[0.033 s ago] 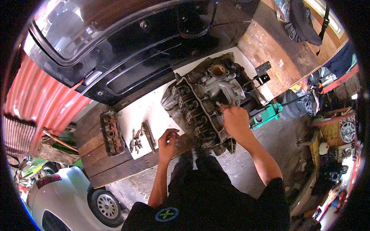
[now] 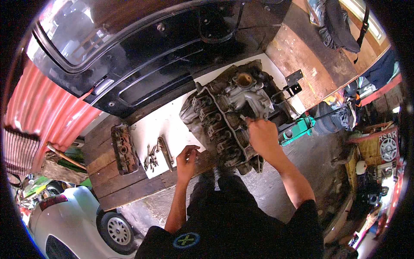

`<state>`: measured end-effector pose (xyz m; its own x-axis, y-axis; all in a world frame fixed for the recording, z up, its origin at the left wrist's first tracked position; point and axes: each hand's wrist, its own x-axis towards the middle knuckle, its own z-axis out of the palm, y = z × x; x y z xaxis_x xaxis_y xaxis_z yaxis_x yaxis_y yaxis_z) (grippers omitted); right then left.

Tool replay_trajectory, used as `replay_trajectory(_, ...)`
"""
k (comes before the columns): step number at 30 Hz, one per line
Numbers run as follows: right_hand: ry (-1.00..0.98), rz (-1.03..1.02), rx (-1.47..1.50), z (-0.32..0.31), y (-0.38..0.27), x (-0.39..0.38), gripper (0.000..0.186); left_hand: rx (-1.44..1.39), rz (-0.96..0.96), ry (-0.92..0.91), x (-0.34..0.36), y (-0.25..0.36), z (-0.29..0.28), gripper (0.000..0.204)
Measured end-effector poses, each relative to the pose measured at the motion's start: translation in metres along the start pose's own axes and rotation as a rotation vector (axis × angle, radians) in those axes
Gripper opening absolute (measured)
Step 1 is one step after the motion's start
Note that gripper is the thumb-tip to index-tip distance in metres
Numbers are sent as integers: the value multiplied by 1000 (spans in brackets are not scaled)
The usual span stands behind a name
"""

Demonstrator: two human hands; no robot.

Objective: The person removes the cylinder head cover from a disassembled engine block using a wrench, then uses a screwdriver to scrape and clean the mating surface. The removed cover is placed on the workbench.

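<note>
A greasy engine point(image 2: 220, 125) lies on a white board point(image 2: 144, 125) on the workbench, its row of valve gear uncovered and a silvery manifold on its far right side. Over its right side is my right hand point(image 2: 264, 136), fingers curled in and pressed together near the cylinder head; whatever they grip is too small or hidden to name. My left hand point(image 2: 186, 163) hovers by the board's front edge, left of the engine, with loosely bent fingers apart and nothing visible in them. Nearest it lie a long narrow metal part point(image 2: 164, 153) and several bolts point(image 2: 151, 159).
A rusty, dirty valve cover point(image 2: 125, 149) rests at the left on the plank bench point(image 2: 120, 187). Beyond the engine rises a black vehicle panel point(image 2: 159, 64). To the right are a green jack point(image 2: 297, 131) and a metal bracket point(image 2: 294, 83). A silver car point(image 2: 73, 220) stands lower left.
</note>
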<state>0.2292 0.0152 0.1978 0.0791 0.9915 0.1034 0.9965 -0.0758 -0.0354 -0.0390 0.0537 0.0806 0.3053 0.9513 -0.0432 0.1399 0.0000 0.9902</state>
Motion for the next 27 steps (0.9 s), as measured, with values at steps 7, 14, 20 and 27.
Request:
replay_trajectory(7, 7, -55, 18, -1, 6, 14, 28, 16, 32, -43, 15, 1, 15, 17)
replay_trajectory(14, -30, 39, -30, 4, 6, 10, 17, -11, 110, -33, 32, 22, 18, 16)
replay_trajectory(20, -39, 230, 150, 12, -7, 5, 17, -22, 33, -3, 17, 13, 10, 19)
replay_trajectory(27, 13, 332, 271, 15, -24, 3, 17, -7, 20, -48, 17, -2, 14, 18)
